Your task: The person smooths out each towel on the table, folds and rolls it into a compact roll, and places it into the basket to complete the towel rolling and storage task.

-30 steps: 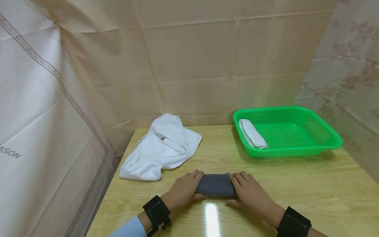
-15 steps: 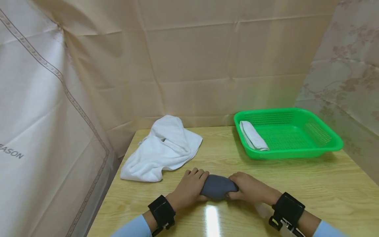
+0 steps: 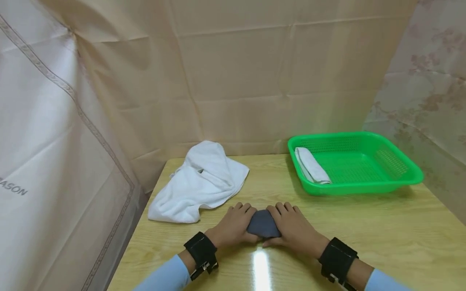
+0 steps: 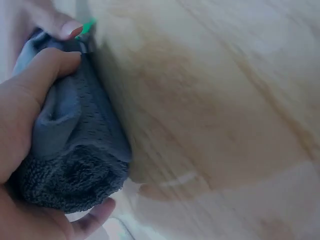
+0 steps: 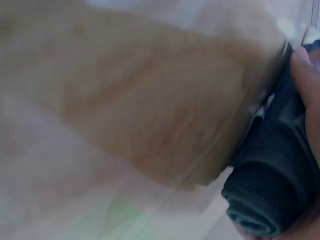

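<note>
A grey towel roll (image 3: 263,223) sits between two hands at the near part of a wooden table (image 3: 364,226). The right hand (image 3: 294,229) has moved in toward the left hand (image 3: 234,225), so less grey shows between them than half a second ago. Both hands have fingers curled over the roll, thumbs on the near side, gripping it; that suggests the bundle is being kept compact. Whether it touches the table is hard to tell. Beyond, a crumpled white towel (image 3: 205,182) and a green basket (image 3: 364,188) stay put.
</note>
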A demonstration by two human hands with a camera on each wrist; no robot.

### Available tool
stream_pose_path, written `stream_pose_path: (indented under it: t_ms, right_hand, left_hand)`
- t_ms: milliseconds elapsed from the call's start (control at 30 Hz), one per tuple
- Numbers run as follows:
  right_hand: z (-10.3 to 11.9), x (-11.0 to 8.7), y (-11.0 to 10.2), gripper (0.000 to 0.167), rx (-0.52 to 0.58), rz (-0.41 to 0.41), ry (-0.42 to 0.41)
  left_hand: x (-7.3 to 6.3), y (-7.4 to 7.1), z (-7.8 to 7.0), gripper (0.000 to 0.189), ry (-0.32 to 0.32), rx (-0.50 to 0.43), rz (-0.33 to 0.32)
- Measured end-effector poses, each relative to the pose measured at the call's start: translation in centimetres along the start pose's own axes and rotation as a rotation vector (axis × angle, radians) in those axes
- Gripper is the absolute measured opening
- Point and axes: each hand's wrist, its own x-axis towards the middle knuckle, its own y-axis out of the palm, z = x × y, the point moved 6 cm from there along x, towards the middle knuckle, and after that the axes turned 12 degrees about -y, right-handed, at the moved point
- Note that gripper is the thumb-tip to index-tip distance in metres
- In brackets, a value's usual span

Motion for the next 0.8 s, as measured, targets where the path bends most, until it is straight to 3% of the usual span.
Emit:
stream_pose_path:
  t_ms: [200,333,433,633,800]
  right_hand:
    - [-1.1,0.8,0.2,0.088,0.028,0.015,-0.038]
    - [-1.5,1.1,0.1,0.076,0.088,0.025,-0.035]
    - [-1.6,1.4,0.0,0.072,0.125,0.04,-0.024]
    - [-1.5,1.7,0.5,0.063,0.1,0.09,-0.011]
    - [-1.6,1.8,0.8,0.08,0.177,0.11,0.018]
  left_hand:
    - [-0.2,-0.2,-0.3,0.085,0.003,0.074,-0.114]
    - [0.0,0.0,-0.3,0.079,0.011,0.067,-0.14]
    - [0.2,0.1,-0.1,0.078,0.008,0.032,-0.116]
    - [0.7,0.4,0.3,0.081,0.0,-0.035,-0.006]
    - [1.0,0.5,0.5,0.085,0.003,-0.047,0.061]
